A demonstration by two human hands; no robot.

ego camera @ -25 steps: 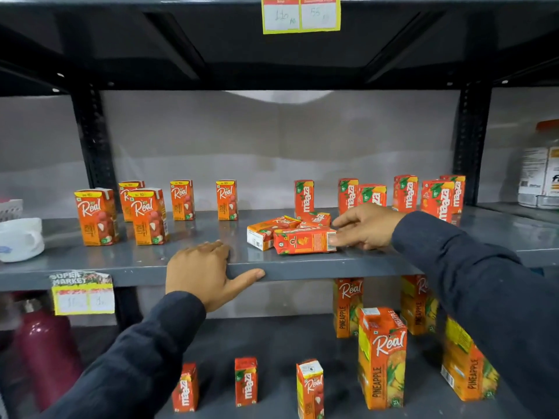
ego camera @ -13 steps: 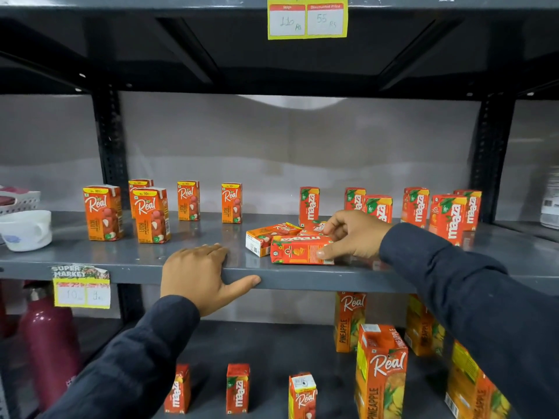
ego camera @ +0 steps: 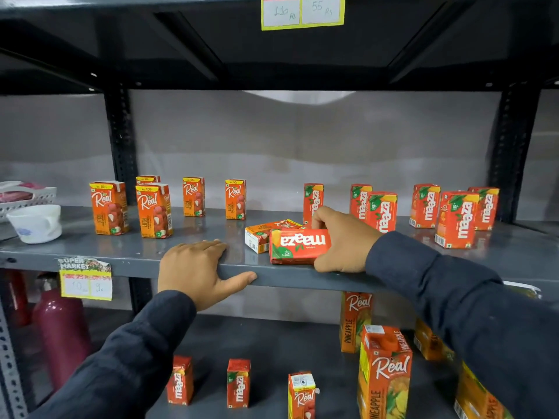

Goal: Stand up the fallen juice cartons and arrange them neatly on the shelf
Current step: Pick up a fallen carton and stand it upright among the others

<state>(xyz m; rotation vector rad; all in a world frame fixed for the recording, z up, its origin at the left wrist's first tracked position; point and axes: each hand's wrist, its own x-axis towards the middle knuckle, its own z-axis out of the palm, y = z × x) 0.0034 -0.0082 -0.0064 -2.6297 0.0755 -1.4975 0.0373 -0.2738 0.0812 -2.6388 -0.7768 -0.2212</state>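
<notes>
Your left hand [ego camera: 198, 272] lies flat and empty, bracing the shelf edge [ego camera: 136, 269]. Right hand [ego camera: 341, 240] grips the fallen Maaza carton [ego camera: 298, 246], tipped on its side at the front edge. Pivot it upright, clear the Real carton [ego camera: 266, 234] lying just behind.

A shop: price tags [ego camera: 302, 12] on metal shelves [ego camera: 90, 255] of juice cartons [ego camera: 154, 210]
</notes>
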